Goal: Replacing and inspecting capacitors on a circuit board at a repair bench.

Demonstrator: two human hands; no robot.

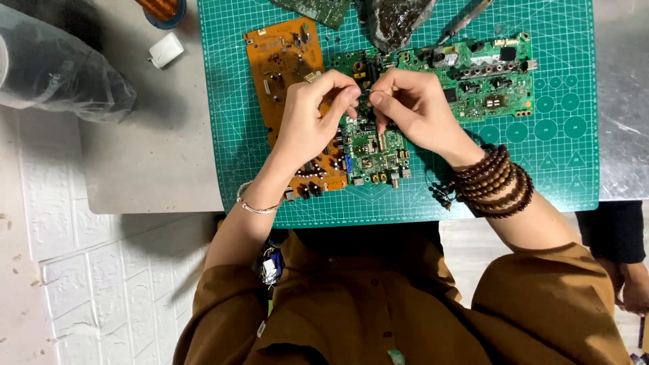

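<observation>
My left hand (312,115) and my right hand (412,108) meet fingertip to fingertip over a small green circuit board (373,152) on a green cutting mat (561,162). Both pinch something tiny between thumb and fingers; I cannot make out what it is. Under my left hand lies an orange circuit board (280,54). A larger green circuit board (487,78) sits behind my right hand. A thin bracelet circles my left wrist, and dark wooden bead bracelets (495,181) wrap my right wrist.
A screwdriver (466,20) and a dark crumpled bag (395,20) lie at the mat's far edge, beside another green board piece (318,8). On the grey table sit a small white block (165,49), a tape roll (162,10) and a clear plastic bag (54,67).
</observation>
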